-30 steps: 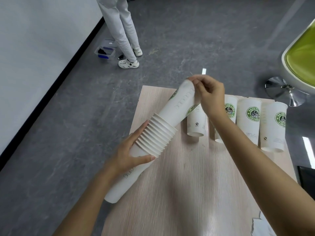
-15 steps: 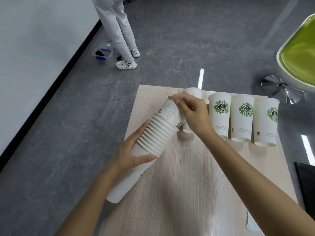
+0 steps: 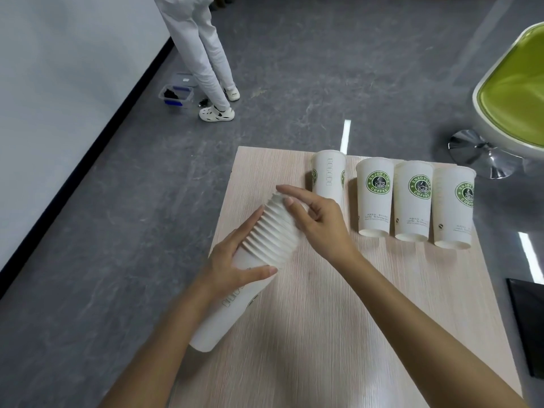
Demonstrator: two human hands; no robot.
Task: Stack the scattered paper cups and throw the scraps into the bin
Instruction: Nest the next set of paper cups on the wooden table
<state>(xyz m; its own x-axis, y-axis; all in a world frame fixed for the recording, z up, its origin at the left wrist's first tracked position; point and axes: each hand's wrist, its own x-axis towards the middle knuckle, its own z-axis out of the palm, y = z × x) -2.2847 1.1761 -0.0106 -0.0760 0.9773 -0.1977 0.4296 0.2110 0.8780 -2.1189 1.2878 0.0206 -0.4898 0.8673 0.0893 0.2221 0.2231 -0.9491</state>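
A long stack of white paper cups (image 3: 266, 240) lies tilted over the left part of the wooden table (image 3: 338, 319), rims pointing up and away. My left hand (image 3: 235, 257) grips the stack around its middle, just below the rims. My right hand (image 3: 315, 219) rests over the top rims, its fingers stretched across the mouth of the stack. Behind them, several loose cups stand upside down in a row: one plain-sided cup (image 3: 328, 178) and three with green coffee logos (image 3: 375, 198), (image 3: 413, 201), (image 3: 453, 207).
A person in white trousers (image 3: 203, 54) stands on the grey floor beyond the table, beside a small clear box (image 3: 176, 96). A green chair on a chrome base (image 3: 515, 92) is at the right. A black flat object (image 3: 530, 325) lies at the table's right edge.
My right hand has pushed the added cup fully down into the stack; its body no longer sticks out. The right hand has come closer to the left hand.
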